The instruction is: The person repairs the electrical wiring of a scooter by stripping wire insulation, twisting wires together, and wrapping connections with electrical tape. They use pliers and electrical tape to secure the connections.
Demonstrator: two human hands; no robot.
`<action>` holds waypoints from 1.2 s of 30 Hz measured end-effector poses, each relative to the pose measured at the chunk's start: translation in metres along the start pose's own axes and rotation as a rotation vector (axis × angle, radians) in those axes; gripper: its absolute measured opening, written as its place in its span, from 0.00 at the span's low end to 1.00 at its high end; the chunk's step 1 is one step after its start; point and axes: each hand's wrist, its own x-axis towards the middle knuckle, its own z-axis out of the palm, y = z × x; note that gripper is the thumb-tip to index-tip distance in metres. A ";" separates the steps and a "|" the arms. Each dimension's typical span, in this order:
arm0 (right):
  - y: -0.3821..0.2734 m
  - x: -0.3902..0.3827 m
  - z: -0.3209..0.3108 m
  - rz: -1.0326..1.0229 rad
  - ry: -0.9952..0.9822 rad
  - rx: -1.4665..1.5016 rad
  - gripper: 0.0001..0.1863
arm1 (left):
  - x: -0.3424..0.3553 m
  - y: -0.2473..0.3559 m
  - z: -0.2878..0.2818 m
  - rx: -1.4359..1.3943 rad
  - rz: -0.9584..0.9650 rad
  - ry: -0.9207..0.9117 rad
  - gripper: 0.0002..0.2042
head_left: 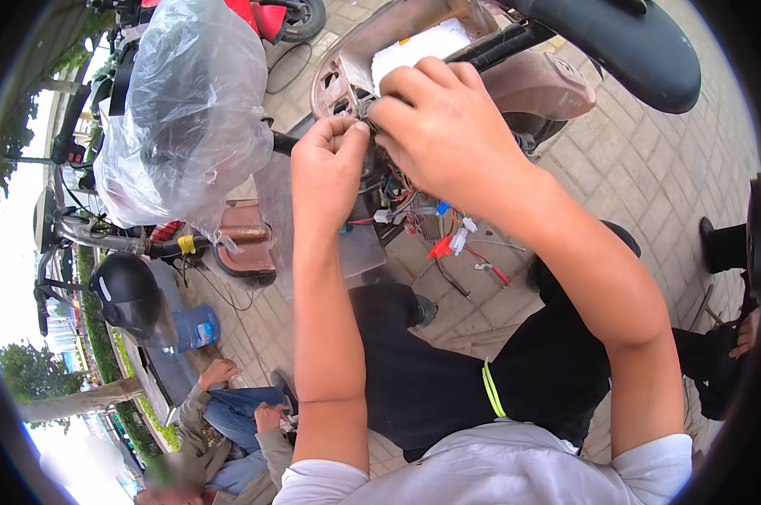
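Both hands meet over the opened body of an electric scooter (557,84). The thumb and forefinger of my left hand (328,164) are pinched together. Close beside it, my right hand (448,122) has its fingers curled in, with its thumb side toward the left fingertips. A small greyish bit shows between them, too small to name. Below the right hand hangs a bundle of thin wires (407,200) with several plug ends, among them a red connector (440,247), a white connector (458,241) and a blue connector (443,207). A white block (421,52) lies in the scooter body.
A long black seat (628,50) juts out at the upper right. Clear plastic sheeting (187,109) wraps part of the scooter at the left. A black helmet (132,295) and a blue water jug (197,326) stand lower left, near a seated person (246,429). Another person (725,337) is at the right.
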 end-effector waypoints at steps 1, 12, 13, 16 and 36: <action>0.007 0.000 0.009 0.022 0.016 -0.020 0.05 | 0.000 0.000 0.000 0.019 0.032 0.004 0.10; 0.013 0.020 0.047 0.148 -0.004 -0.138 0.05 | 0.018 0.030 -0.028 0.664 0.400 -0.006 0.09; 0.012 0.023 0.048 0.191 0.004 -0.141 0.05 | 0.019 0.036 -0.030 0.694 0.395 -0.034 0.09; 0.017 0.025 0.051 0.240 -0.027 -0.169 0.06 | 0.007 0.033 -0.023 0.571 0.279 -0.067 0.09; -0.023 -0.017 0.026 0.060 -0.138 -0.155 0.18 | 0.022 -0.007 -0.041 -0.606 -0.286 -0.239 0.08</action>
